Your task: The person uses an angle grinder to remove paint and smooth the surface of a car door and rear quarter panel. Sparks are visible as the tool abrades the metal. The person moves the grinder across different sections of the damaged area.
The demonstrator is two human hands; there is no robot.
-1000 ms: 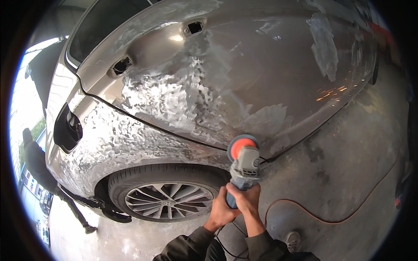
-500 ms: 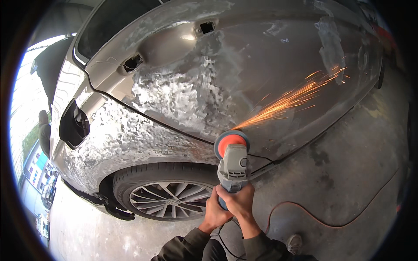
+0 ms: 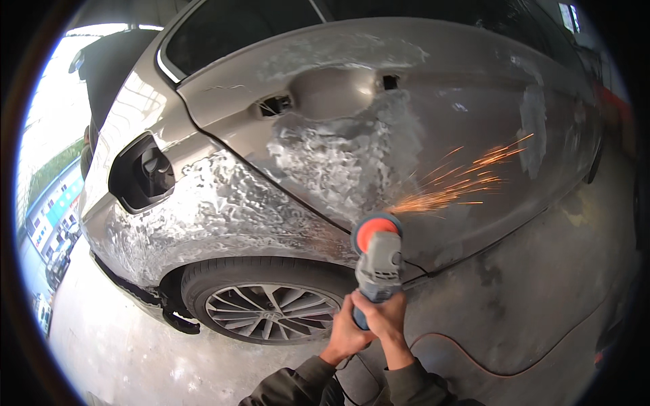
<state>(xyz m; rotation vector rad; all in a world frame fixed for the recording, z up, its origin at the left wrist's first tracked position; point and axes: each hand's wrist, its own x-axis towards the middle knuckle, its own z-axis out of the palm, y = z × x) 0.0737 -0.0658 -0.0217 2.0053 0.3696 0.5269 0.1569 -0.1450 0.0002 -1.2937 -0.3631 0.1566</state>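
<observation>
Both my hands are wrapped round the body of an angle grinder (image 3: 380, 267), its grey head pointing away from me. My left hand (image 3: 347, 333) grips its left side and my right hand (image 3: 387, 315) its right side, close together. At the front, a dark disc with a red-orange centre (image 3: 376, 231) meets the lower rear part of the car door (image 3: 467, 155). Orange sparks (image 3: 460, 187) fly from the disc to the right across the panel. Bare, scuffed metal (image 3: 332, 159) shows on the door and on the rear fender (image 3: 223, 196) beside it.
Below the disc, to the left, is the rear wheel (image 3: 267, 311) in its arch. A fuel filler opening (image 3: 143, 172) gapes in the fender. The door handle recess (image 3: 332, 95) has holes at both ends. An orange-brown hose or cable (image 3: 467, 355) curves over the concrete floor (image 3: 528, 291).
My view has shifted, so the car appears turned and more of its windows shows. The grinder stays in both hands at the lower door; the sparks now fan out flatter.
</observation>
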